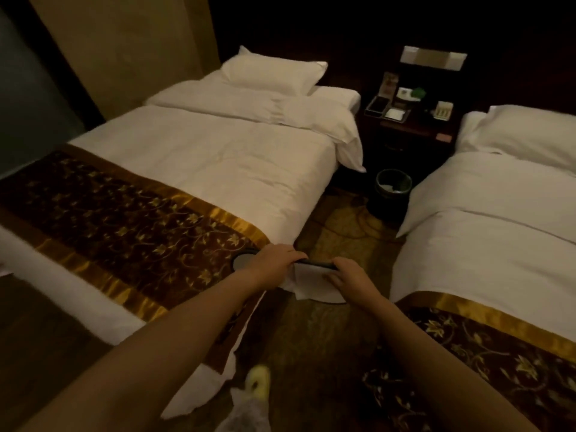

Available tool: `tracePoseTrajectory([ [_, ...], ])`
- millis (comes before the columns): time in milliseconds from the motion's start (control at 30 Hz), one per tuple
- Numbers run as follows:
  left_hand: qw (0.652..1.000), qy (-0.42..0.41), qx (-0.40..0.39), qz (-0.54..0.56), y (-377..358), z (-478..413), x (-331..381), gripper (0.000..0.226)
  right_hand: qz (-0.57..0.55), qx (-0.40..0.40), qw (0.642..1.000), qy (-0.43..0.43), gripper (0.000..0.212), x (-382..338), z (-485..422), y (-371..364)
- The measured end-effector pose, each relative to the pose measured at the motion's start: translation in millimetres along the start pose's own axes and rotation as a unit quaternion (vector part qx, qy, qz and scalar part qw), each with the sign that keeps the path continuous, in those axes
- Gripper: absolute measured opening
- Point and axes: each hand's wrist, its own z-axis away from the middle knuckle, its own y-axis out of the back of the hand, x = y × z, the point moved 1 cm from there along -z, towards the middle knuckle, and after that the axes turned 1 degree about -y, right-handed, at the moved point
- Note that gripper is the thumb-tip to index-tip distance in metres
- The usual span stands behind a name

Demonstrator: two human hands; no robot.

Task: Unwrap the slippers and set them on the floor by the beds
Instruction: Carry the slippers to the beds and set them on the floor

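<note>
I hold a flat white slipper [314, 283] with a dark sole edge above the carpet between the two beds. My left hand [274, 260] grips its top edge on the left. My right hand [349, 279] grips the same edge on the right, fingers over the white face. A crumpled white wrapper [290, 286] hangs beside the slipper under my left hand. A second slipper [244, 260], of which only a dark-rimmed rounded end shows, lies on the left bed's runner behind my left hand.
The left bed [202, 157] and the right bed [498, 238] flank a narrow patterned carpet aisle [336, 226]. A dark waste bin [392, 191] stands at the aisle's far end before a cluttered nightstand [408, 116]. My own foot in a yellow slipper [258, 381] shows at the bottom.
</note>
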Motion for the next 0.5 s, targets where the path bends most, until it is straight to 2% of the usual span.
tracePoseTrajectory([
  [267,0.992,-0.115,-0.049,0.016,-14.3,-184.9,-37.0,0.049,-0.042,0.01,0.989,-0.139,0.019,83.8,-110.8,31.7],
  [500,0.977,-0.17,-0.129,0.026,-23.9,-318.4,-50.0,0.044,-0.082,0.003,0.971,-0.224,0.022,152.6,-181.6,49.1],
])
